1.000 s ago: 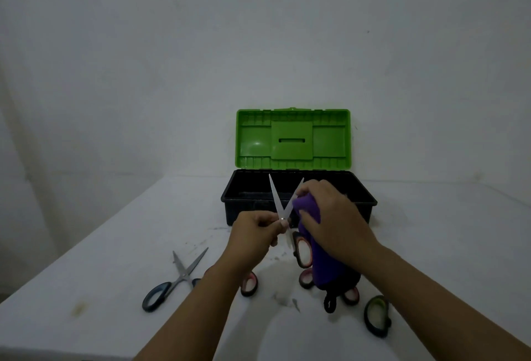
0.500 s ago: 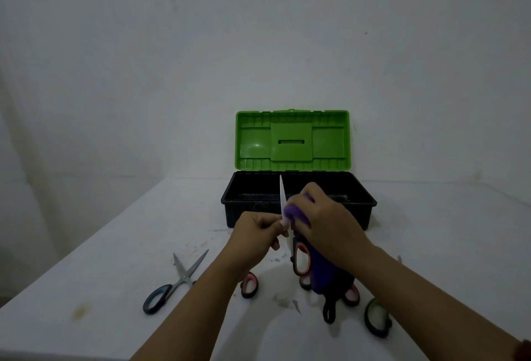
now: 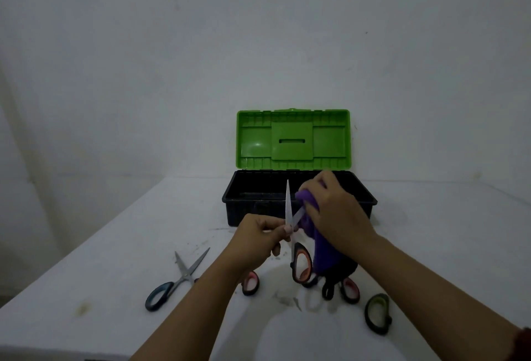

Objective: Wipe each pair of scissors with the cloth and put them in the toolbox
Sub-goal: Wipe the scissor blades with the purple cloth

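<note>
My left hand [image 3: 258, 241] pinches a pair of orange-and-black-handled scissors [image 3: 300, 267] near the pivot, blades up and spread apart. One blade stands upright; the other slants right into a purple cloth [image 3: 321, 248] gripped by my right hand [image 3: 334, 211], which wraps the cloth round that blade. The cloth hangs down behind the orange handle. Just behind my hands sits the toolbox [image 3: 238, 196], a black base with its green lid [image 3: 293, 139] standing open. On the table lie teal-handled scissors [image 3: 178, 280] at left, and pink-handled [image 3: 251, 283] and green-handled [image 3: 377, 313] scissors partly hidden by my arms.
The white table [image 3: 100, 260] has dirty smudges near the middle and a stain at front left. A bare white wall rises directly behind the toolbox. Another pink handle [image 3: 350, 288] and a black loop [image 3: 327, 291] lie under the hanging cloth.
My right hand has slid the cloth up along the slanted blade, away from the pivot. The blades closed, then spread again. My left hand has stayed in place.
</note>
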